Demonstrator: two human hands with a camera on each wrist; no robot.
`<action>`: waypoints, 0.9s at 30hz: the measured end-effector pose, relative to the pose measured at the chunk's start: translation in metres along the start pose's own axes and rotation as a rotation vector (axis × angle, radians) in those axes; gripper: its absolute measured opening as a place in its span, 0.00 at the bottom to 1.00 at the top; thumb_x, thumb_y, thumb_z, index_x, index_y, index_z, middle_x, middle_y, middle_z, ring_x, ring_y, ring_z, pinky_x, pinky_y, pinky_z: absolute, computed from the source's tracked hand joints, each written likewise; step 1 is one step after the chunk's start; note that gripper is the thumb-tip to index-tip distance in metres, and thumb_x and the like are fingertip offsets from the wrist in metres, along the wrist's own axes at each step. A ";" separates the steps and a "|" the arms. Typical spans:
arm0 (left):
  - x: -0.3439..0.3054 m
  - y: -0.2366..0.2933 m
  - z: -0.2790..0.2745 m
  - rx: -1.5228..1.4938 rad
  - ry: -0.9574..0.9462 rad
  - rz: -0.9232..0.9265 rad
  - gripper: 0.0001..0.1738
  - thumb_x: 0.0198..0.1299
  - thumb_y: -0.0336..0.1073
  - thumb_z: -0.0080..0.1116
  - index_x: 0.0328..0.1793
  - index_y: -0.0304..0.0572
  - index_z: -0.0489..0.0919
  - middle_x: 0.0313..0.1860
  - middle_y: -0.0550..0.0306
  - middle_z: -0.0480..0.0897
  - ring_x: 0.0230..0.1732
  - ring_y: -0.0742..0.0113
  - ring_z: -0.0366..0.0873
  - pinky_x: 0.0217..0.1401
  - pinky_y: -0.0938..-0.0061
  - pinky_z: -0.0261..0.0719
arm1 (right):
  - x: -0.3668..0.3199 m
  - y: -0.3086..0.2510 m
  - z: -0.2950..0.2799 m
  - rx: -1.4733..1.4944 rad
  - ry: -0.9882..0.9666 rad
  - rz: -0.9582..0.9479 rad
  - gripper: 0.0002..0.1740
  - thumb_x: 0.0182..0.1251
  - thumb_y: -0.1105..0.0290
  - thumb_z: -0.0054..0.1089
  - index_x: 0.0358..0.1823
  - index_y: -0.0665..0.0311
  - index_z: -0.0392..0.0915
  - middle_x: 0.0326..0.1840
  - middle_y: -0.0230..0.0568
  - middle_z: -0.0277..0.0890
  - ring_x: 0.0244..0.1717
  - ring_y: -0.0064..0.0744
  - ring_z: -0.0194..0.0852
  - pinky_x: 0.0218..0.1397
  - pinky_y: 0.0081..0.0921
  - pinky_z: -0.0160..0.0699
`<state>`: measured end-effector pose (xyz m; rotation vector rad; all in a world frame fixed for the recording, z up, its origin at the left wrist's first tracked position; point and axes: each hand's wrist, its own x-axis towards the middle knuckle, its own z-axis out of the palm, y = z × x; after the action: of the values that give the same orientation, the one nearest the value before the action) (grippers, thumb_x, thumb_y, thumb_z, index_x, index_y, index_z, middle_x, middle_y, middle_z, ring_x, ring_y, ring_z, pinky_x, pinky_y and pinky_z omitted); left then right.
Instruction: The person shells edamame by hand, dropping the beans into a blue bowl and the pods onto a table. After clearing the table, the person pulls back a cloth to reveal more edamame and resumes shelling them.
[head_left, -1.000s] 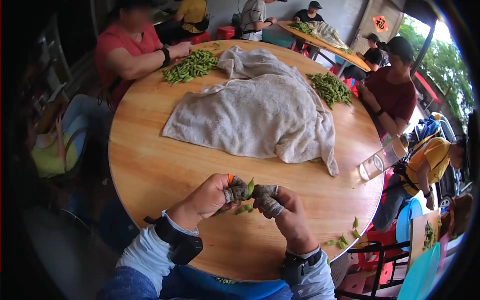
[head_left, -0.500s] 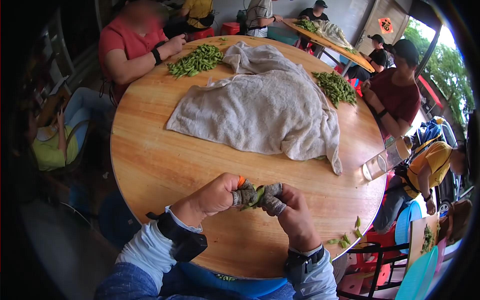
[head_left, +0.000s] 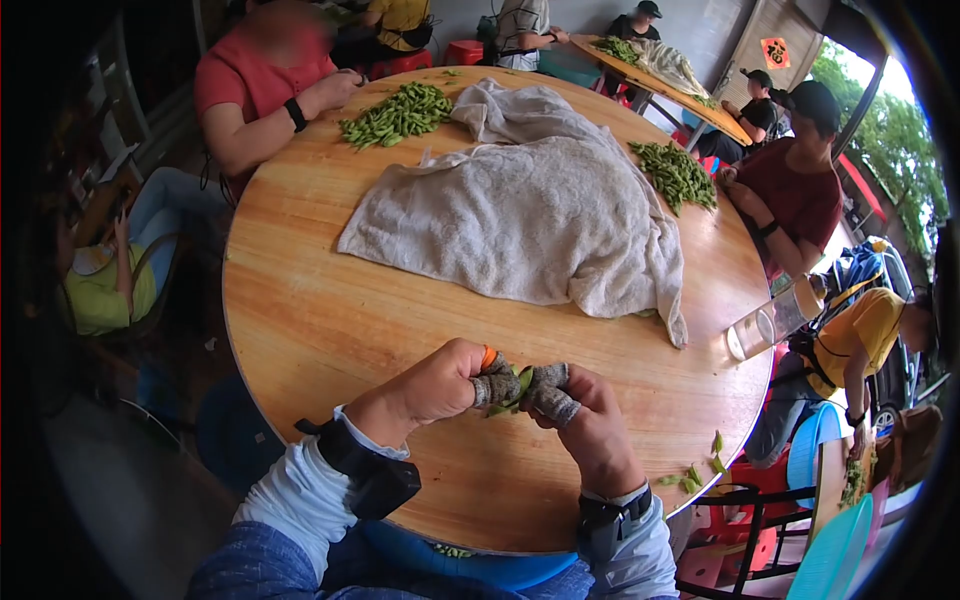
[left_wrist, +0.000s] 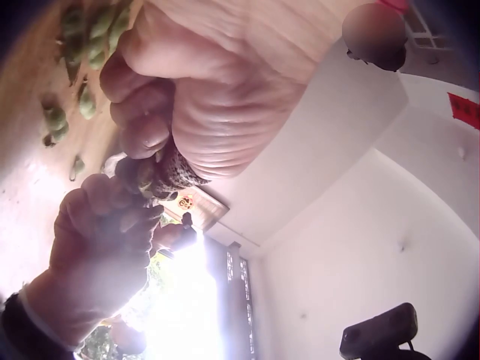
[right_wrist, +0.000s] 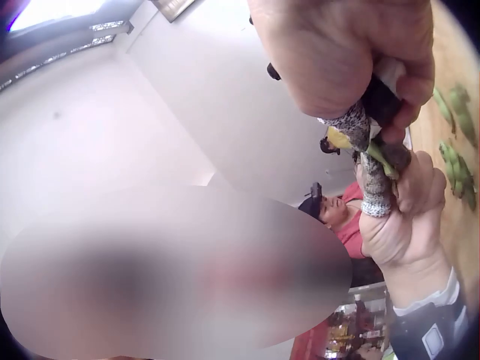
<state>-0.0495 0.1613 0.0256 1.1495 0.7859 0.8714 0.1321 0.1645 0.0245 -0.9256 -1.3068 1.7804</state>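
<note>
Both my hands meet above the near edge of the round wooden table (head_left: 320,330). My left hand (head_left: 495,387) and my right hand (head_left: 545,392) wear grey knitted finger covers and pinch one green bean pod (head_left: 520,383) between their fingertips. An orange tip shows on a left finger. In the left wrist view the left hand (left_wrist: 161,161) is curled above the right hand (left_wrist: 97,240), with the pod (left_wrist: 146,176) between them. The right wrist view shows the right hand (right_wrist: 367,124) gripping the pod (right_wrist: 379,159) against the left hand (right_wrist: 397,217).
A grey towel (head_left: 520,210) covers the table's middle. Heaps of green pods (head_left: 395,115) lie at the far left, and more pods (head_left: 675,170) at the far right, in front of seated people. A clear jar (head_left: 765,320) lies at the right edge. A few loose pods (head_left: 695,470) lie near my right wrist.
My hands have drawn closer together round the pod, which stuck up between the fingertips a second ago. The loose pods seen under my hands are now hidden.
</note>
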 end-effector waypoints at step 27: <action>0.005 -0.010 0.010 0.338 0.210 0.241 0.09 0.52 0.31 0.56 0.36 0.32 0.75 0.23 0.63 0.76 0.24 0.82 0.69 0.26 0.84 0.69 | 0.003 0.003 -0.003 0.012 0.046 -0.273 0.06 0.56 0.79 0.52 0.35 0.70 0.72 0.31 0.33 0.74 0.33 0.18 0.69 0.38 0.16 0.68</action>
<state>-0.0364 0.1597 0.0174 1.4882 1.0080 1.1003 0.1322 0.1679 0.0204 -0.7382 -1.3229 1.5456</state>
